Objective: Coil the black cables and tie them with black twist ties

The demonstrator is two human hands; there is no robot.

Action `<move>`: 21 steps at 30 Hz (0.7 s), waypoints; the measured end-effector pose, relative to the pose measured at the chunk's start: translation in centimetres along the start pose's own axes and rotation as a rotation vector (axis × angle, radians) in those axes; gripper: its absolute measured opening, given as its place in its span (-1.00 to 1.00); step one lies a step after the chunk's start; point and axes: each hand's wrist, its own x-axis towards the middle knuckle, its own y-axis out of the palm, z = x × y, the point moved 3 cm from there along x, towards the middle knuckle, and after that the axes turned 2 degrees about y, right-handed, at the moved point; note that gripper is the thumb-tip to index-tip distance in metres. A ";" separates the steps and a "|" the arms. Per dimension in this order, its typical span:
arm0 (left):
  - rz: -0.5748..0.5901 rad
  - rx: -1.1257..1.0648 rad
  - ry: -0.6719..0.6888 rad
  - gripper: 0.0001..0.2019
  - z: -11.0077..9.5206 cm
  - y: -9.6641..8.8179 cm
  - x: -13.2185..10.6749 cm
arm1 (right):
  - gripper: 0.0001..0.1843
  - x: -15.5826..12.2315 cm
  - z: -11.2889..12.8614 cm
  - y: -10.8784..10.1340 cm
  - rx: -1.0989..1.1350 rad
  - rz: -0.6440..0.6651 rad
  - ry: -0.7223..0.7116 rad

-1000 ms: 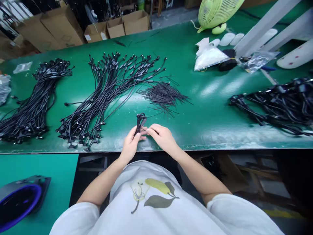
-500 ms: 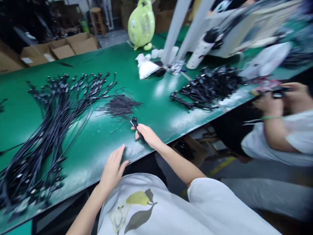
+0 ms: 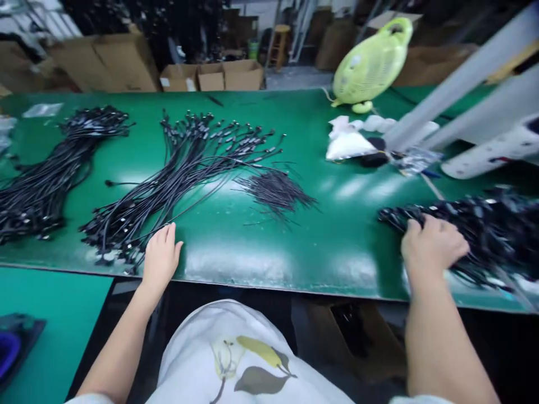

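Note:
My left hand lies flat on the green table near its front edge. Its fingers are stretched out and touch the near ends of a fanned bundle of black cables. It holds nothing. My right hand is far to the right, on the near edge of a heap of coiled black cables. Its fingers curl down into the heap and their tips are hidden, so what they hold does not show. A small pile of thin black ties lies between my hands, further back.
A second cable bundle lies at the far left. White bags, a pale green fan and slanted grey bars stand at the back right. Cardboard boxes line the far edge. A lower green surface sits at the near left.
My right hand carried the small coiled cable from the table's middle to the heap on the right. My left hand slid left to the cable bundle. My view swung back left.

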 end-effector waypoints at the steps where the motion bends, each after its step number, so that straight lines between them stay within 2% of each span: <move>1: 0.014 0.009 -0.010 -0.51 0.5 0.1 -0.2 | -0.45 -0.7 -0.5 0.4 -0.009 -0.060 0.039; 5: 0.011 -0.010 -0.037 -0.54 1.8 0.0 -0.8 | -0.56 -1.8 -1.0 0.8 0.021 -0.094 0.066; 8: -0.016 0.006 -0.057 -0.55 2.3 0.2 0.1 | -0.49 -0.5 2.2 0.9 -0.016 -0.067 -0.010; 11: 0.009 0.015 -0.015 -0.59 2.2 1.3 2.5 | -0.42 0.6 9.2 2.4 0.048 0.093 -0.169; 15: 0.066 -0.068 0.021 -0.75 1.2 2.3 6.0 | -0.63 -0.8 21.6 4.9 0.202 0.328 -0.425; 18: 0.091 -0.148 0.058 -0.83 -0.1 1.5 6.8 | -0.68 -2.7 31.0 6.0 0.317 0.441 -0.637; 21: 0.095 -0.365 0.127 -0.83 -1.0 -0.6 5.6 | -0.56 -3.0 38.5 7.5 0.321 0.482 -0.878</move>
